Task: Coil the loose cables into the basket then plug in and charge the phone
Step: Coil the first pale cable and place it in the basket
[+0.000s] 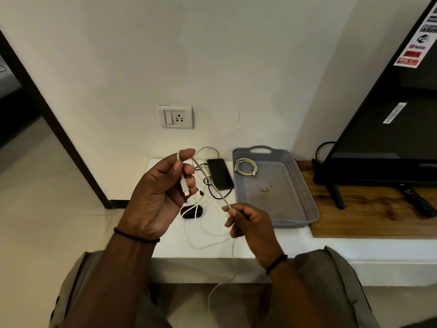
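My left hand [160, 195] holds the plug end of a white cable [210, 181], which loops over the forefinger with the USB plug hanging by the palm. My right hand [248, 223] pinches the same cable lower down, so it runs taut between both hands; the rest hangs past the table edge toward the floor. A black phone [220, 174] lies face up on the white table [170, 247]. To its right stands a grey perforated basket [300, 185] with one coiled cable [246, 166] in its far left corner. More loose white and black cables [203, 233] lie tangled on the table.
A wall socket with a switch [175, 116] sits above the table. A small black oval object [191, 211] lies under the cables. At right a TV [390, 114] stands on a wooden shelf [369, 216] with a remote [418, 202].
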A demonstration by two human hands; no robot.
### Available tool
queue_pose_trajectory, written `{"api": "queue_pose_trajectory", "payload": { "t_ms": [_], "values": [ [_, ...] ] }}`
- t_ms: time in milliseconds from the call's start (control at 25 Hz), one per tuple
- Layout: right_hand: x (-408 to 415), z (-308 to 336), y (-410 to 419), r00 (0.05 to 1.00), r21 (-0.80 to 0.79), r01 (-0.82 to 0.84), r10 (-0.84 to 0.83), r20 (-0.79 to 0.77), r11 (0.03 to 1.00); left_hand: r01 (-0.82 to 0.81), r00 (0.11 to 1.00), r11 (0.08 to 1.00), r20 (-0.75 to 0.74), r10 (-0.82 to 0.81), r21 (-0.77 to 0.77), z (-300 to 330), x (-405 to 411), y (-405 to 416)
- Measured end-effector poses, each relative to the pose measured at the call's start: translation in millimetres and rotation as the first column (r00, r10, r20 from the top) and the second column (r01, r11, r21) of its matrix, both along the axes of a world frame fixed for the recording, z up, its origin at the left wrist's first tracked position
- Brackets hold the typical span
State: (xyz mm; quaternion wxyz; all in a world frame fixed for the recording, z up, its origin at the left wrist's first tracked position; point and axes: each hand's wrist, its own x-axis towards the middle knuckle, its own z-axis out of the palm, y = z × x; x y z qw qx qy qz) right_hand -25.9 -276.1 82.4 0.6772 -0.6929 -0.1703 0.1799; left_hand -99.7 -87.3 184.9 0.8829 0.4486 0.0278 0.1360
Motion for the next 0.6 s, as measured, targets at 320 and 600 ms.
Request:
{"api": "queue_pose_trajectory", "payload": {
  "t_ms": [320,600],
  "values": [
    [-18.6,-13.7,14.2,0.912,-0.480,-0.053,0.238,0.334,0.876,-0.049,0.997,0.983,-0.043,0.058,0.179,-35.9,10.8,-4.4],
    [-22.6,0.4,14.1,0.857,-0.596,-0.096,0.371,0.358,0.797,-0.124,0.978,0.781,-0.058,0.200,0.612,-66.3,11.4,-6.2]
  ]
}}
